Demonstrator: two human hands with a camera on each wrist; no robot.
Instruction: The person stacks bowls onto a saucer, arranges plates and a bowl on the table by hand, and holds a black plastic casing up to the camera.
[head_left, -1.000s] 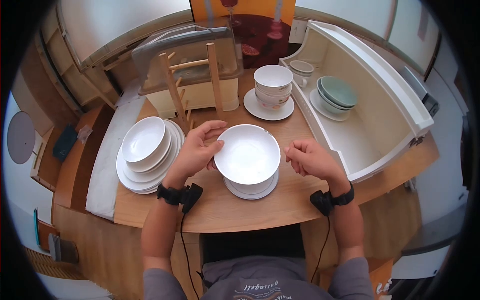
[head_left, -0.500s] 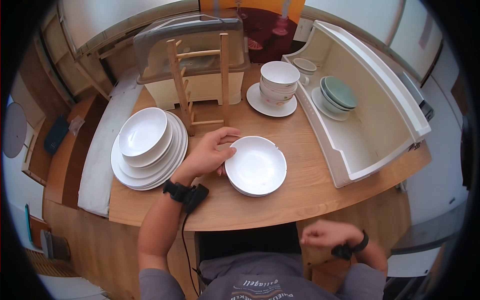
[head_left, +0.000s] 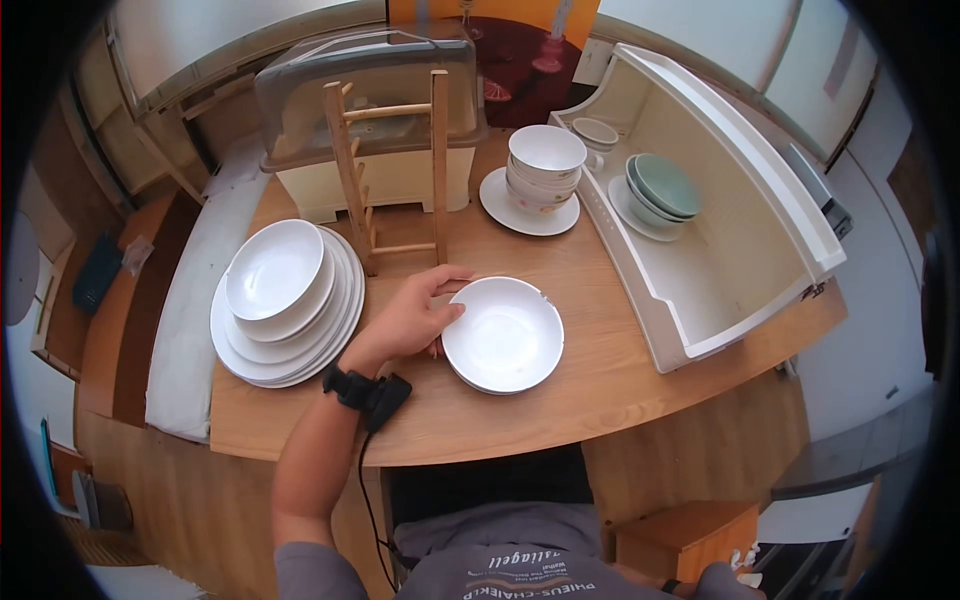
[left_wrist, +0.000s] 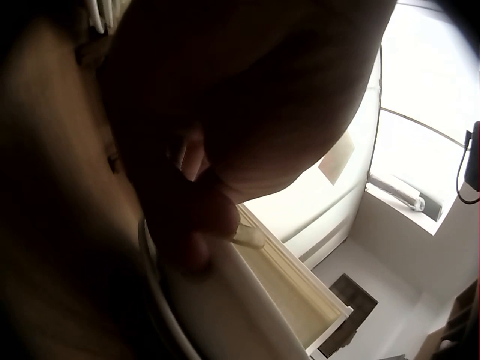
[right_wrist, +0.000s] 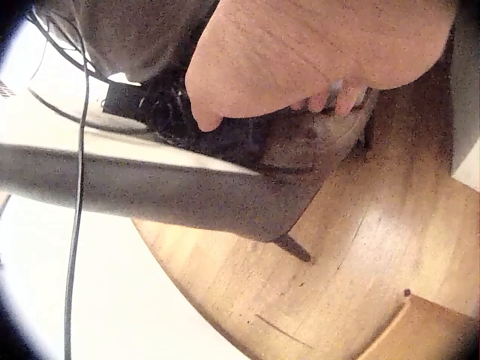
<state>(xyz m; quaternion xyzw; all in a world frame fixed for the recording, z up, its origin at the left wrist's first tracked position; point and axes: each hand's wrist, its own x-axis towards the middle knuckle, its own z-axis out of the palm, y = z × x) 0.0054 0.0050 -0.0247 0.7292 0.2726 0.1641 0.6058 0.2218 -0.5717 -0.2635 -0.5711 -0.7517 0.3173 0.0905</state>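
My left hand [head_left: 413, 312] pinches the left rim of a white bowl [head_left: 503, 335], thumb over the edge and fingers outside it. The bowl sits upright near the front of the table, a second white rim showing just under it. In the left wrist view the thumb [left_wrist: 217, 217] lies dark against the bowl's pale wall [left_wrist: 225, 300]. My right hand [right_wrist: 315, 60] is low beside my body, below the table, out of the head view. Its fingers are bent, with a small pale patch beside them; I cannot tell whether they hold anything.
Stacked white plates and bowls [head_left: 285, 290] stand left. Behind are a wooden rack [head_left: 435, 160], a lidded dish box [head_left: 370, 180] and stacked bowls on a plate [head_left: 545, 165]. A cream bin on its side [head_left: 720, 270] holds green bowls [head_left: 665, 190] and cups [head_left: 595, 135].
My right hand has moved from beside the bowl down to the right and out of the head view. The bowl now sits lower, covering the plates that showed below it; my left hand stays at its rim.
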